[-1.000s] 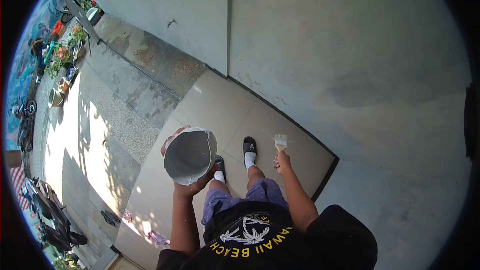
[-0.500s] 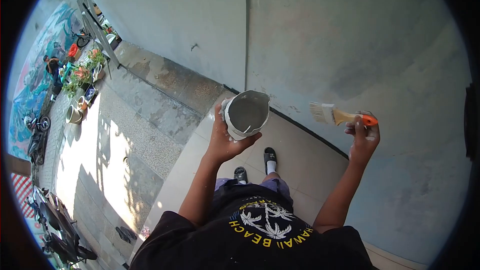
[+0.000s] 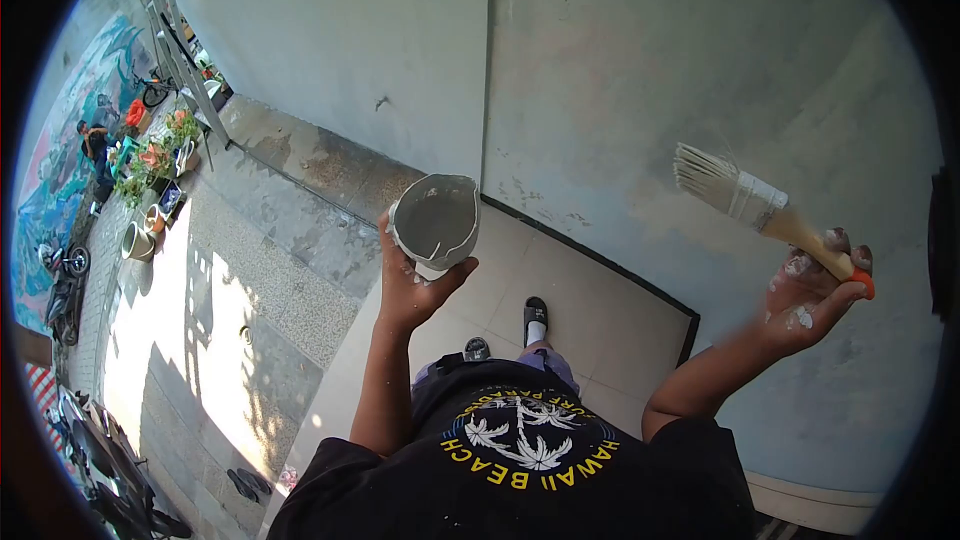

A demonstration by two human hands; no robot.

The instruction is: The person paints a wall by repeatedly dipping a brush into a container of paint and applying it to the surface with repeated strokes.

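Note:
My left hand (image 3: 408, 290) is wrapped round a white paint cup (image 3: 435, 225) with a jagged, cut rim. Greyish paint shows inside it, and the cup's mouth faces me. Out to the right, my right hand (image 3: 805, 305) grips a paintbrush (image 3: 765, 210) by its wooden handle with an orange end. Its pale bristles point up and left, coated near the metal band, and stand apart from the wall surface as far as I can see. White paint smears mark the palm and fingers of my right hand.
A grey-green wall (image 3: 640, 70) rises ahead and to the right, above tiled floor (image 3: 510, 260). At the left are a metal ladder (image 3: 190, 50), potted plants (image 3: 155, 160), a seated person (image 3: 95, 150), parked motorcycles (image 3: 105, 450) and a pair of sandals (image 3: 248, 485).
My right hand has moved right and nearer the camera, turning palm up with the brush tilted. The cup in my left hand has shifted left in view.

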